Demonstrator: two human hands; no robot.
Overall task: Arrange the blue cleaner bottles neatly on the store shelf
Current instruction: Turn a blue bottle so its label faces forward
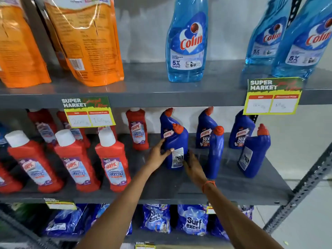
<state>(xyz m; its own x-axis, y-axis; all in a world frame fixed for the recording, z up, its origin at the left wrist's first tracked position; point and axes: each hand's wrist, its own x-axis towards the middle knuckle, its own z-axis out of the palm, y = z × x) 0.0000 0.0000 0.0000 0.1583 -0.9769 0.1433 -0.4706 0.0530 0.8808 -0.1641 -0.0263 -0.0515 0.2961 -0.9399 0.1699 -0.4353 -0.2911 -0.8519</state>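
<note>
Blue plastic Harpic cleaner bottles with orange angled caps stand on the right part of the grey metal middle shelf (161, 187), three at the back with their front labels showing and three nearer the edge. The front-left blue bottle (175, 150) is turned so its white back label with a barcode faces outward, and it stands upright just in front of the back-left blue bottle (166, 123). The left hand (159, 153) is spread partly open against the left side of this front-left bottle, its thumb laid across the front beside the white label and its fingers reaching up along the bottle's side. The right hand (193, 166), with an orange thread band at the wrist, is at the bottle's lower right side with fingers loosely curved; its fingertips are at the bottle's edge, though how firmly they press cannot be told. Together the two hands bracket the bottle from both sides. To the right stand the narrow front-middle blue bottle (215, 151), seen edge-on, and the front-right blue bottle (255, 153), leaning and showing its back label. Red Harpic bathroom cleaner bottles with white caps (113, 159) fill the left part of the same shelf.
</note>
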